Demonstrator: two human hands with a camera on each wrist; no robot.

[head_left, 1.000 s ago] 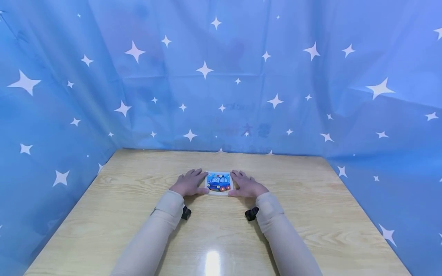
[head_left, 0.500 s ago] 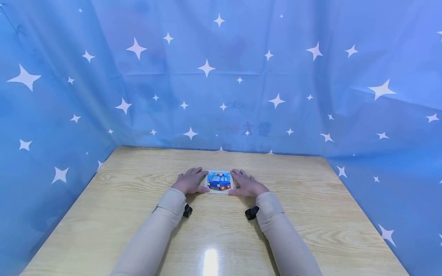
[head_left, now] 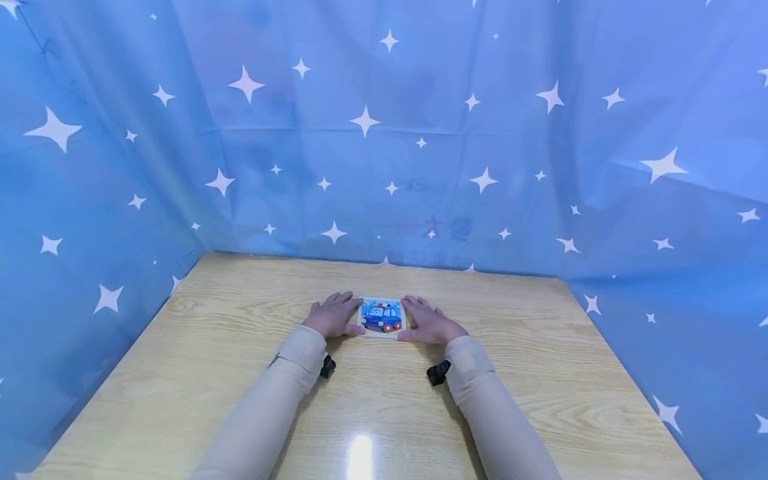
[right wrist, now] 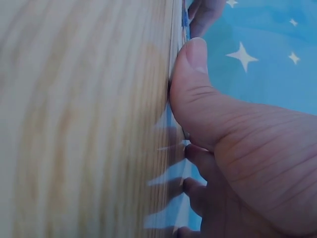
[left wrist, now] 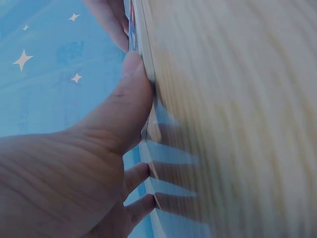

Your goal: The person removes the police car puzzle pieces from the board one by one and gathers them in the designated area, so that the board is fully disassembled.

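Note:
A small flat picture board (head_left: 383,317) with a white border lies on the wooden table, showing a blue cartoon police car. My left hand (head_left: 332,317) holds its left side, the thumb at the front corner and the forefinger at the back one. On the right side, my right hand (head_left: 432,323) holds it in a mirrored way. In the left wrist view, the thumb (left wrist: 130,89) lies against the board's near edge, with other fingertips down on the table. Likewise, the right thumb (right wrist: 193,74) touches the edge in the right wrist view. The board's underside is hidden.
The wooden table (head_left: 384,407) runs back to a blue curtain (head_left: 384,147) with white stars, which also hangs along the left and right sides. A black wrist device (head_left: 439,373) sits under the right cuff, another (head_left: 327,367) under the left. Light glares on the tabletop near the front.
The head view has shifted slightly. Both hands and the picture board stay in the same place with the same hold.

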